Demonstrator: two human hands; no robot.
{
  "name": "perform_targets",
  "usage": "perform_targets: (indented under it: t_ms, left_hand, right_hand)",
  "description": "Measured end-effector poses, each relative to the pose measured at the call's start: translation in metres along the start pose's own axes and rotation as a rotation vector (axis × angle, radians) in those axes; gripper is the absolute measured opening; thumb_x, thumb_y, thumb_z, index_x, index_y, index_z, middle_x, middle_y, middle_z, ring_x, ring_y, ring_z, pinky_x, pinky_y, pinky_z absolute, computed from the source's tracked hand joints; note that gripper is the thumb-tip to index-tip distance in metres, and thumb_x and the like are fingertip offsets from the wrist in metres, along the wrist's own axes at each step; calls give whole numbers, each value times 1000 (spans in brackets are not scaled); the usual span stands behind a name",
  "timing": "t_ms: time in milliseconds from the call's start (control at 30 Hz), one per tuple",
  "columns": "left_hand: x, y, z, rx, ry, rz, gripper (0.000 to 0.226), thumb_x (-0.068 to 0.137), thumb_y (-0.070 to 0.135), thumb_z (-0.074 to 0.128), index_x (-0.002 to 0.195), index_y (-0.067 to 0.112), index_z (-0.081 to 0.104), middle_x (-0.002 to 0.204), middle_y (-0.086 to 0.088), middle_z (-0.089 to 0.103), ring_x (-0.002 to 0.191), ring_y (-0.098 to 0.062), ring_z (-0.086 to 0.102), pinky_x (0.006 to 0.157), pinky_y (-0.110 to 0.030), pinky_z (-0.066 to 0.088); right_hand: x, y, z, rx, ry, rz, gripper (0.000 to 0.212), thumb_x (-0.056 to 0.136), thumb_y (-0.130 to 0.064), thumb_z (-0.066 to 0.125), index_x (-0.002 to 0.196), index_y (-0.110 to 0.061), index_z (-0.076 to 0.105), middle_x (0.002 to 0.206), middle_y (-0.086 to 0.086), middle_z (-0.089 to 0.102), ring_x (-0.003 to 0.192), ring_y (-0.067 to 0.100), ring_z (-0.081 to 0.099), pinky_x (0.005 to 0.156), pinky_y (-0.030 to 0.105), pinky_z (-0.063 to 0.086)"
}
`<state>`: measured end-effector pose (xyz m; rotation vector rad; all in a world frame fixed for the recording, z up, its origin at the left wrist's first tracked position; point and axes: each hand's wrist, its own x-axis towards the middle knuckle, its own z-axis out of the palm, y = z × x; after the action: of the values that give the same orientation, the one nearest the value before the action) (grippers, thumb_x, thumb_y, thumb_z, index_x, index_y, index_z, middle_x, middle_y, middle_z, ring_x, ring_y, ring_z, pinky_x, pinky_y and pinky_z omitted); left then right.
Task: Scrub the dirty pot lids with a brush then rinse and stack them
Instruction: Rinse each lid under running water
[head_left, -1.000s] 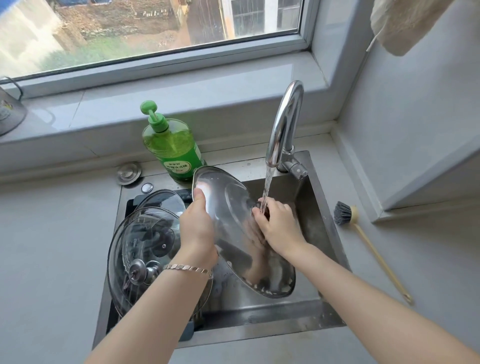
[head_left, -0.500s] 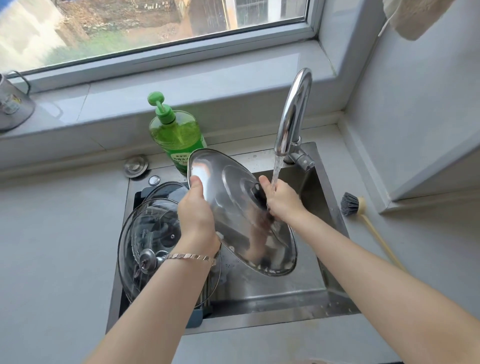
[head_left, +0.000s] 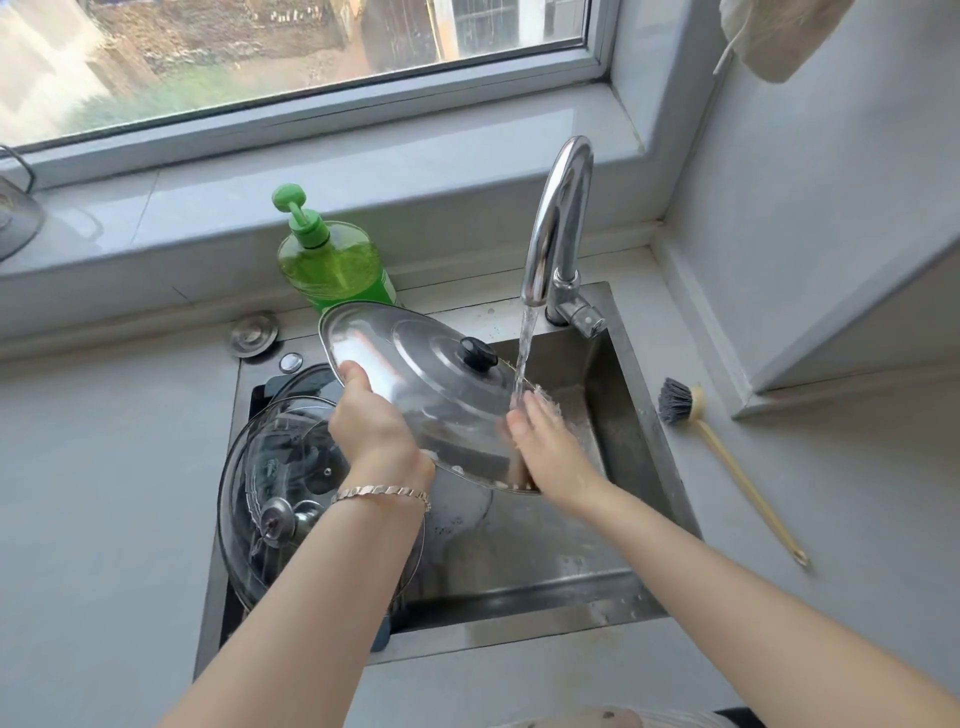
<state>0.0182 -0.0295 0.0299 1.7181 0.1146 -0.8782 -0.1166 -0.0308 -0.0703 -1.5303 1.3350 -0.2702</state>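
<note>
Wide grey counter (head_left: 104, 467) all around, and sunk into it the steel sink (head_left: 631, 415), dead centre. Filling the sink's 9 o'clock side is a big glass lid (head_left: 270, 457), leaning with its metal knob toward 6 o'clock, and another glass lid is tucked behind it. That stack sits right under the left forearm.

Over the basin is the steel lid (head_left: 426, 364), tilted, top face up, black knob (head_left: 479, 353) showing. The left hand (head_left: 374, 421) grips its rim at the lid's 8 o'clock, thumb curled on top and fingers hidden beneath. A silver bracelet (head_left: 382, 491) sits at that wrist. The right hand (head_left: 540, 441) lies at the lid's 4 o'clock edge, fingers straight and flat against the rim, grasping nothing.

The chrome faucet (head_left: 558, 218) arches up from the sink's 1 o'clock corner. Its water stream (head_left: 524, 343) lands on the lid's edge, right at those right fingertips.

A green soap bottle (head_left: 332, 265) stands at the sink's 11 o'clock, just behind the lid's far rim and partly hidden by it. The brush (head_left: 680, 402) lies on the counter at 3 o'clock, well apart from both hands, bristles toward 12 and handle running to 5. A small metal stopper (head_left: 254, 335) sits on the counter at 10 o'clock.
</note>
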Motion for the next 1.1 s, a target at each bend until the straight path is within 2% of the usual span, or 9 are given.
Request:
perform_targets:
  t_ms: [100, 267, 333, 467, 567, 733, 867, 967, 1100]
  left_hand:
    - [-4, 0, -1, 8, -5, -15, 59, 96, 45, 45, 140, 6, 41, 144, -3, 42, 119, -18, 44, 89, -26, 31]
    - [1, 10, -4, 7, -89, -99, 54, 100, 38, 41, 143, 7, 33, 146, -10, 39, 130, -30, 40, 106, -43, 36]
    - [10, 14, -1, -73, -181, -174, 48, 99, 37, 43, 137, 10, 38, 128, -8, 52, 114, -29, 53, 94, -46, 48]
    - [25, 8, 8, -119, -290, -303, 29, 98, 33, 45, 111, 9, 52, 89, -8, 63, 76, -23, 63, 56, -36, 56]
    - [30, 2, 22, -59, -373, -336, 18, 99, 21, 42, 95, 3, 46, 80, -12, 56, 69, -26, 59, 50, -40, 56]
    - [30, -13, 54, 89, -484, -351, 18, 100, 13, 38, 88, 0, 41, 79, -14, 49, 66, -25, 54, 77, -46, 51]
    - [28, -27, 70, 213, -503, -337, 20, 101, 10, 35, 82, 3, 38, 71, -11, 43, 41, -19, 52, 39, -33, 52]
    - [30, -34, 69, 257, -515, -340, 20, 100, 7, 35, 80, 5, 40, 69, -10, 43, 54, -19, 48, 33, -33, 50]
    - [35, -31, 54, 276, -525, -342, 14, 98, 3, 35, 97, -2, 48, 88, -16, 57, 73, -25, 56, 54, -42, 56]
  right_hand:
    - [19, 22, -9, 176, 5, 165, 45, 101, -41, 22, 127, -11, 42, 151, 8, 29, 140, 17, 24, 113, 30, 14]
    - [28, 39, -38, 503, 145, 490, 54, 86, -48, 52, 113, -2, 57, 109, 12, 63, 96, 27, 61, 87, 38, 51]
    - [23, 39, -51, 688, 133, 545, 22, 93, -27, 53, 83, -7, 56, 74, 9, 59, 64, 19, 59, 56, 25, 54]
    - [13, 49, -71, 901, 247, 622, 29, 96, -7, 46, 67, -12, 44, 35, -3, 46, 27, 4, 45, 31, 11, 38]
    - [2, 56, -84, 1066, 287, 721, 28, 97, -5, 41, 69, -7, 40, 30, 2, 42, 22, 6, 42, 26, 13, 36]
    - [-16, 62, -75, 1240, 328, 829, 27, 97, 0, 36, 71, 3, 41, 37, 11, 45, 20, 12, 43, 24, 19, 37]
    - [-24, 76, -60, 1332, 364, 902, 26, 97, 0, 40, 71, 3, 43, 31, 10, 46, 20, 13, 44, 22, 20, 36]
    - [-27, 84, -53, 1360, 407, 936, 29, 97, -3, 43, 68, 0, 42, 28, 7, 43, 19, 12, 43, 23, 19, 36]
    - [-27, 84, -48, 1371, 431, 911, 27, 92, -17, 58, 70, -7, 48, 32, 2, 48, 23, 6, 45, 28, 15, 40]
